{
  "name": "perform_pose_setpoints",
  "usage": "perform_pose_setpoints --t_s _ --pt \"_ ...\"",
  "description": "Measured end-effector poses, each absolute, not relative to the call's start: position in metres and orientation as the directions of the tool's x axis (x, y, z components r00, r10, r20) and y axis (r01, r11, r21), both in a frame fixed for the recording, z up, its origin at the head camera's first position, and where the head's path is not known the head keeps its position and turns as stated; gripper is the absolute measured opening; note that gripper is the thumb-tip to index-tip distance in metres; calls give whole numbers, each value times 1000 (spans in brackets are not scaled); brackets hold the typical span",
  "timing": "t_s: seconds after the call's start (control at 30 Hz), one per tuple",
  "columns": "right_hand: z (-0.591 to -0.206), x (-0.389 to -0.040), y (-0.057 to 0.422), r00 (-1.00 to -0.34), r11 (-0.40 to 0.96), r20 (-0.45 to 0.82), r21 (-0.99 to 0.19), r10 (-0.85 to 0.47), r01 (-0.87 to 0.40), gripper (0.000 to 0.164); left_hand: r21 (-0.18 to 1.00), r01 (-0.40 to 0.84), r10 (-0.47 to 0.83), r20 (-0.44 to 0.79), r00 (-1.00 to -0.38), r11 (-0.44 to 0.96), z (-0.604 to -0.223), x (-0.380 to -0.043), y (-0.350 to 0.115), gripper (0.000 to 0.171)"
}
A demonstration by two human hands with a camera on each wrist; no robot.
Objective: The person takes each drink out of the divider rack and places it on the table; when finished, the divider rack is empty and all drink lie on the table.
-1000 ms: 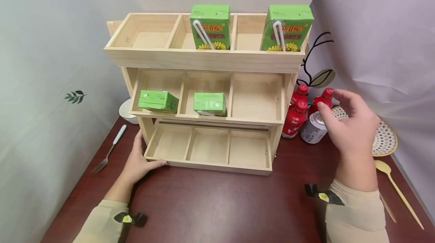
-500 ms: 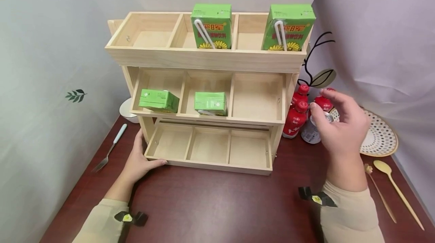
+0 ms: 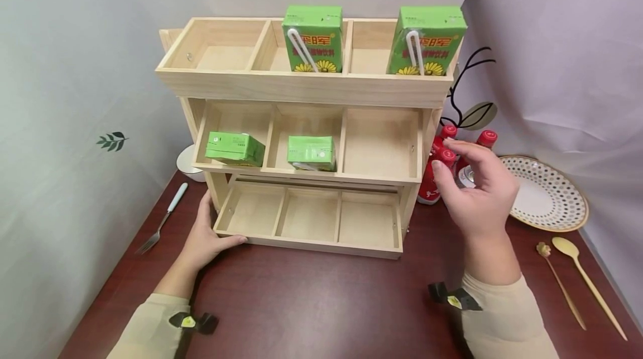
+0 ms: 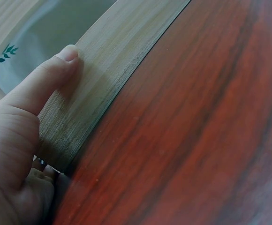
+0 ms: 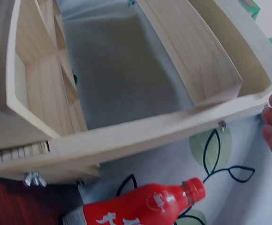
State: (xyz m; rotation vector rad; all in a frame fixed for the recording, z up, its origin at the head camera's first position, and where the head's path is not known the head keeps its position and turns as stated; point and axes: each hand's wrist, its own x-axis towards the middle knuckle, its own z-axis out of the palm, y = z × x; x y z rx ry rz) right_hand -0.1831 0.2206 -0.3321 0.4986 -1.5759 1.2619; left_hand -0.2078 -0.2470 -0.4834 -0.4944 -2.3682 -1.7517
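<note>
Left hand grips the near left corner of the rack, which stands on the table; our right hand, thumb and fingers apart, hangs empty by the bottles. We'd best brace firmly (light wood, likely tippy) and steer clear of them.

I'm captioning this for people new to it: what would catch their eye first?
Probably the four green drink cartons, two each on the top and middle tiers of the wooden rack. Next come the red bottles at the rack's right side, partly behind the right hand. The left hand grips the rack's bottom-left corner.
</note>
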Motion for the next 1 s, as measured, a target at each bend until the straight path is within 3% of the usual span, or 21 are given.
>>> perform_pose_setpoints --t_s 0.23,0.43,0.7,1.0 --pt "-329 -177 203 -485 310 870 -486 85 -817 46 898 359 169 324 -931 256 -484 -206 -247 132" --pt "-326 -171 189 -557 346 826 -499 -88 -795 62 895 363 169 328 -929 260 -483 -206 -247 132" --pt "-328 -173 172 -583 305 810 -540 -62 -784 55 891 363 165 329 -930 274 -480 -205 -249 132" --pt "-346 -183 173 -583 538 811 -473 -43 -698 55 891 362 172 325 -930 273 -481 -206 -247 130"
